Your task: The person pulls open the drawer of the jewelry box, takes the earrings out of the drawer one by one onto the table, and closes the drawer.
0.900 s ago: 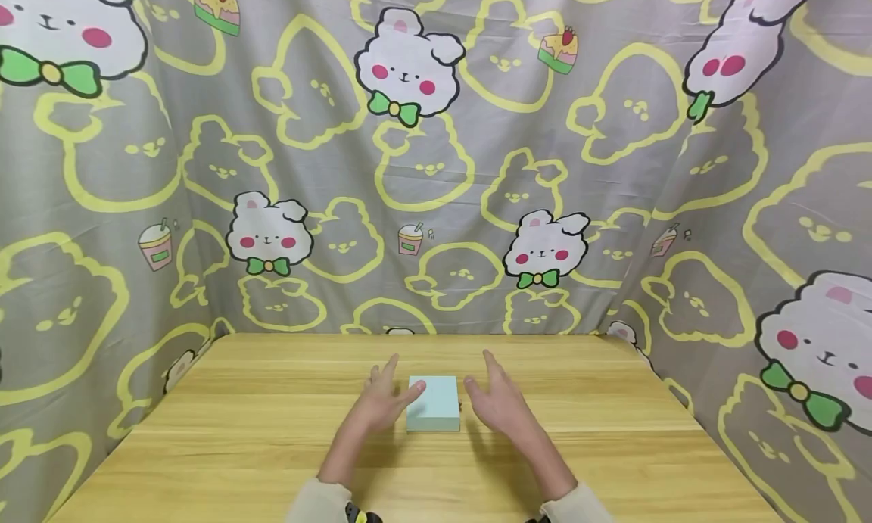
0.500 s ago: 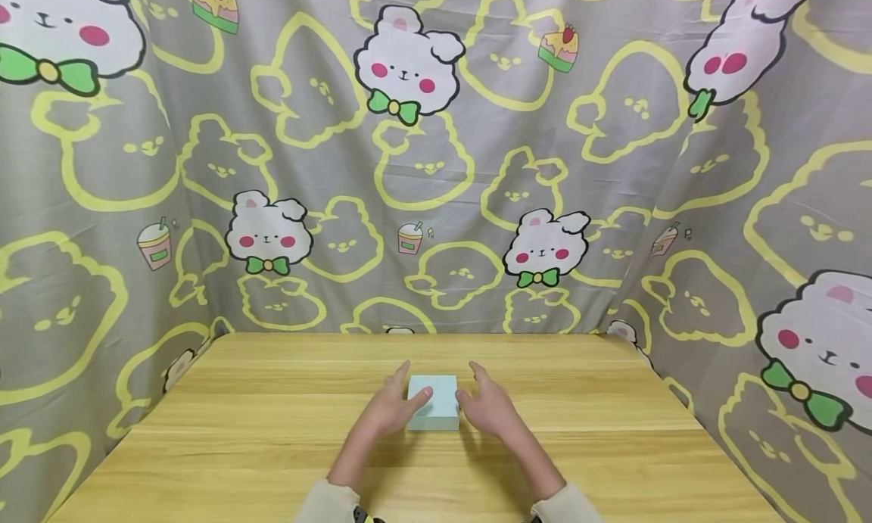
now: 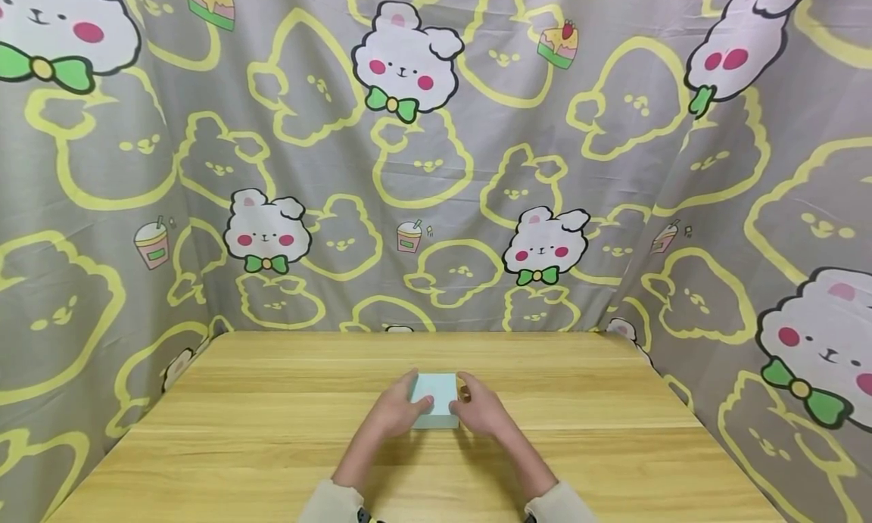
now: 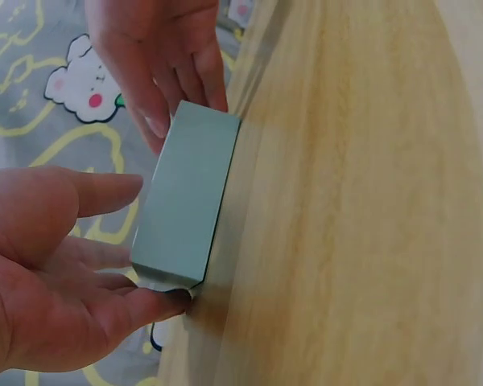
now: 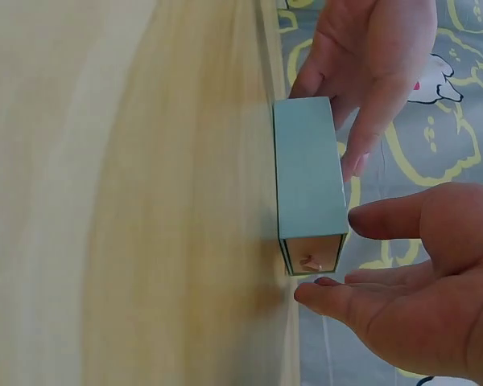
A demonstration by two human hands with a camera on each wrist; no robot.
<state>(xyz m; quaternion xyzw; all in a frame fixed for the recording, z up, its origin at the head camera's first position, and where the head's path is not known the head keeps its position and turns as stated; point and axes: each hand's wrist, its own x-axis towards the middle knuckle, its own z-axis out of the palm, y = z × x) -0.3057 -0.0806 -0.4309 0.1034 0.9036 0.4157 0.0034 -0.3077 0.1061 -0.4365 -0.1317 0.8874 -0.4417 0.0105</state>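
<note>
A small pale blue drawer box [image 3: 437, 393] lies flat on the table between two hands. The left hand [image 3: 397, 411] is at its left side, fingers beside the wall and thumb over the top; in the left wrist view, its lowest fingertips [image 4: 177, 300] meet the box's near end. At the opposite side is the right hand [image 3: 481, 411], thumb at the front right edge. The right wrist view shows a brownish drawer front [image 5: 320, 251] with a small pull tab [image 5: 311, 263], right by the right fingertips. Fingers of both hands are mostly straight.
The wooden table [image 3: 272, 402] stretches out around the box. Behind and to both sides hangs a grey curtain [image 3: 436, 160] printed with cartoon rabbits and yellow outlines. Light sleeves [image 3: 334, 502] cover the forearms near the front.
Both hands have moved inward from either side and now sit against the box. The right fingers have bent in toward the box's right side. The box stays in about the same place.
</note>
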